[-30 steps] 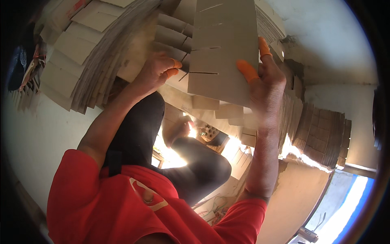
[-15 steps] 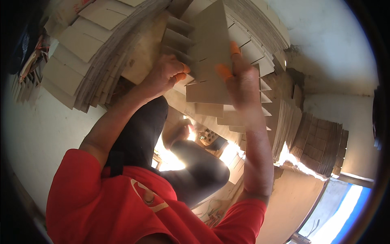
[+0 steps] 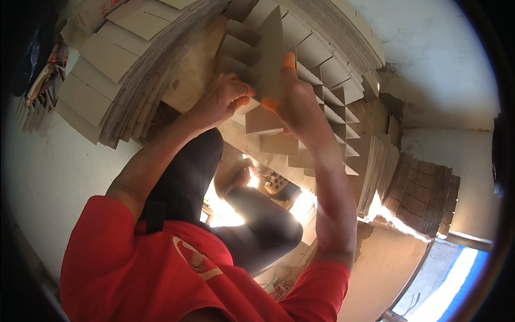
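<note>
Before me a cardboard partition grid (image 3: pixel 238 50) stands with upright slotted strips crossing into cells. A wider grey-brown cardboard strip (image 3: pixel 272 56) rises upright among them. My right hand (image 3: pixel 301 110) grips this strip, with an orange-covered finger up along its right face and an orange-covered thumb low at its near end. My left hand (image 3: pixel 219 102) is closed at the grid's near left side, its orange-covered thumb and finger pinching a cardboard edge close to the same strip. The exact edge between those fingertips is partly hidden.
Stacked slotted cardboard sheets (image 3: pixel 115 64) lean at the left, and another stack (image 3: pixel 343 32) lies behind the grid. More brown cardboard bundles (image 3: pixel 421 188) stand at the right. My bent legs (image 3: pixel 263 220) are below the grid, with bright light patches around them.
My right hand has moved left and turned the wide strip from showing its broad face to standing nearly edge-on, uncovering the cells at the right. My left hand stays almost in place.
</note>
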`<state>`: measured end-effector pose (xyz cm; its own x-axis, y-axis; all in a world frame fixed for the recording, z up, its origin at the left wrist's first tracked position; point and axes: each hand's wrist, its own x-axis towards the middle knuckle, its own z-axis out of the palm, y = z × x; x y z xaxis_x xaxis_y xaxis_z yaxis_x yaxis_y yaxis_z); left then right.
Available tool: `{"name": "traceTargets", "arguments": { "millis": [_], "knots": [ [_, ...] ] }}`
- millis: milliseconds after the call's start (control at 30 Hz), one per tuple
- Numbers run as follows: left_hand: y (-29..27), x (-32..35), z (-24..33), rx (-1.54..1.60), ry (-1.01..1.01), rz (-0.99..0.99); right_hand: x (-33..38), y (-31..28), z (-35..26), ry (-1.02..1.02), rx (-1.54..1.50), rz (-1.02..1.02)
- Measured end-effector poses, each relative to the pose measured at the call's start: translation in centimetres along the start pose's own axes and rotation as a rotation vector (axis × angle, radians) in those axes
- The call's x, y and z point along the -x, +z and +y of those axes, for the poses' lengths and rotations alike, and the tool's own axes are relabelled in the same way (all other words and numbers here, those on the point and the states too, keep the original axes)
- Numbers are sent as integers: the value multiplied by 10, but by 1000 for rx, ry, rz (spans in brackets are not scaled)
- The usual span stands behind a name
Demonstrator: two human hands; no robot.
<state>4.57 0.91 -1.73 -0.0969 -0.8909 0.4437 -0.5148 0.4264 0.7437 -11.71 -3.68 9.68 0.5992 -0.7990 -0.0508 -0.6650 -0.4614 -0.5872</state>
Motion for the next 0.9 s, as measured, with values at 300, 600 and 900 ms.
{"name": "traceTargets", "arguments": {
  "millis": [300,600,900],
  "knots": [
    [-3,-2,-1,69,-61,-16,-7,-8,-14,246,-154,-189],
    [-2,-5,-2,-13,72,-33,-4,30,9,66,320,-186],
    [-1,-40,4,-365,299,-97,38,-36,200,123,668,579]
  ]
}}
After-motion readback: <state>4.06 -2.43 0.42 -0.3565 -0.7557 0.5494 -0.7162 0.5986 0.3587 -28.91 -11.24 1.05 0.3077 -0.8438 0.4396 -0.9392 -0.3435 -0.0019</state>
